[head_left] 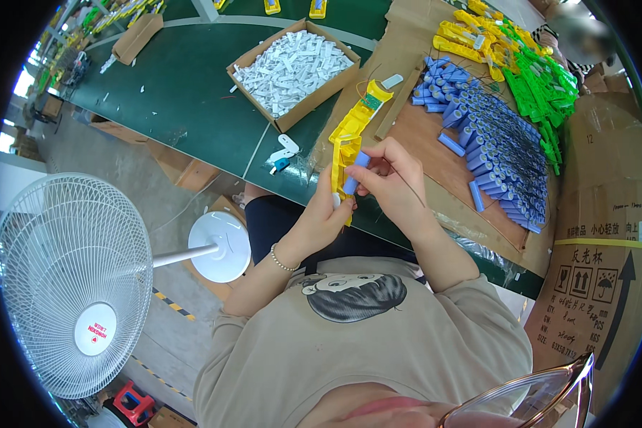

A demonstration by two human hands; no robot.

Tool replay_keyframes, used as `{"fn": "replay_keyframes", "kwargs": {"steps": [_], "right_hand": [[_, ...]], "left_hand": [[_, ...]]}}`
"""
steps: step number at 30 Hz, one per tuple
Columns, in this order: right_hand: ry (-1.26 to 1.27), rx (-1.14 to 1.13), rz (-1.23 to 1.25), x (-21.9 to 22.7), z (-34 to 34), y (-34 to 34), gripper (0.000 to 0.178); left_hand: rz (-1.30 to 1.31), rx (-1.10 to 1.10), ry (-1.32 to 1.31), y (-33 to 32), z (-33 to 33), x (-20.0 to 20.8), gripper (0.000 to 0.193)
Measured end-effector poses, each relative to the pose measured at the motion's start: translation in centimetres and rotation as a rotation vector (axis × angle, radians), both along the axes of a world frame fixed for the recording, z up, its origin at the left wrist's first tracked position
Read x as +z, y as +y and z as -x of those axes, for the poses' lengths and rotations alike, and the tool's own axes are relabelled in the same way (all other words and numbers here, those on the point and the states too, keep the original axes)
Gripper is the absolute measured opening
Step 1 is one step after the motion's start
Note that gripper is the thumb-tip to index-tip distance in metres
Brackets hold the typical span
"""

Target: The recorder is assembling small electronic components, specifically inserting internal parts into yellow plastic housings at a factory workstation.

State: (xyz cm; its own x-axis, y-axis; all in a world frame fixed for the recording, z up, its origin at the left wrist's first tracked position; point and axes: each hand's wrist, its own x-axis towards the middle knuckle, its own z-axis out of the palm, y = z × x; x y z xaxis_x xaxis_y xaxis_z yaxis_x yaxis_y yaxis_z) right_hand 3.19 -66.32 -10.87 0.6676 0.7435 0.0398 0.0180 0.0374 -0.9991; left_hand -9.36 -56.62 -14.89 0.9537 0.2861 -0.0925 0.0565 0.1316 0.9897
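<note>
My left hand (327, 205) is closed around the lower end of a long yellow plastic casing (347, 135), whose hollow inside faces up. A small green circuit board (371, 102) sits near the casing's far end. Between the fingers of my right hand (392, 178) is a blue cylindrical battery cell (357, 171), tilted and right against the casing. A thin dark wire runs back over that hand. Whether the cell is seated in the casing cannot be made out. On the right, many blue battery cells (488, 143) with dark wires lie on a brown board.
A cardboard box (292, 118) of small white plastic parts stands on the green table (192, 93). White pieces and a teal part (281, 165) lie nearby. Yellow casings (464, 39) and green casings (538, 85) are heaped at far right. Left stands a white fan (71, 285); right, large cartons (599, 235).
</note>
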Motion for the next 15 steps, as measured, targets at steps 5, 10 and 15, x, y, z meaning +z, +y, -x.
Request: {"fn": "replay_keyframes", "kwargs": {"steps": [5, 10, 15], "right_hand": [[-0.177, 0.152, 0.251, 1.2, 0.0, 0.5, 0.021], [-0.166, 0.063, 0.127, 0.8, 0.6, 0.8, 0.022], [-0.356, 0.029, 0.116, 0.3, 1.6, 1.3, 0.028]], "left_hand": [[0.019, -0.025, -0.001, 0.7, 0.2, -1.0, 0.062], [-0.041, -0.033, -0.049, 1.4, 0.0, -0.8, 0.062], [-0.011, 0.048, -0.083, 1.5, 0.4, -1.7, 0.057]]}}
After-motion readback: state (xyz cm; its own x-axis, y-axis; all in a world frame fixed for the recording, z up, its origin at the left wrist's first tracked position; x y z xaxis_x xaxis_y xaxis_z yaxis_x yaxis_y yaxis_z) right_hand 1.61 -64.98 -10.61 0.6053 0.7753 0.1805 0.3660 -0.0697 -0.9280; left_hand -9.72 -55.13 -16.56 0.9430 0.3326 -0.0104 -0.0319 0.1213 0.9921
